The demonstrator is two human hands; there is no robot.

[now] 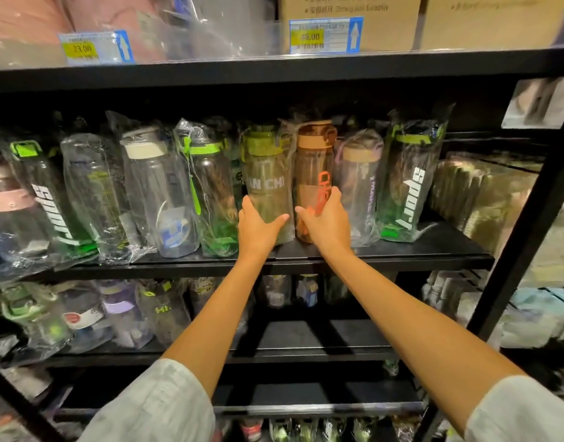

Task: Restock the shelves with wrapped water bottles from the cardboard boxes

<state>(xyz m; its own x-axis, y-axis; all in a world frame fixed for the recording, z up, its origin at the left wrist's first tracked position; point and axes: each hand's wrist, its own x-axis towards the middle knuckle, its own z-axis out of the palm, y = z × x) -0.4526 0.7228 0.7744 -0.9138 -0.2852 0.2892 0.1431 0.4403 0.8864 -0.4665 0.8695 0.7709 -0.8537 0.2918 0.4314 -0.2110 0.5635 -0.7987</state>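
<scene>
Left hand (pixel 258 226): wrapped round the lower body of the green-lidded bottle (pixel 267 183), upright on the middle shelf (pixel 401 250).
Right hand (pixel 325 223): gripping the orange bottle (pixel 314 173) just beside it, wrappers apparently touching.
Cardboard boxes (pixel 347 20): top shelf, blurred.

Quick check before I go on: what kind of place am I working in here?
Most likely a retail shop aisle. Black shelves hold rows of wrapped water bottles, price tags are clipped to the upper shelf edge, and cardboard boxes of stock sit on top.
</scene>
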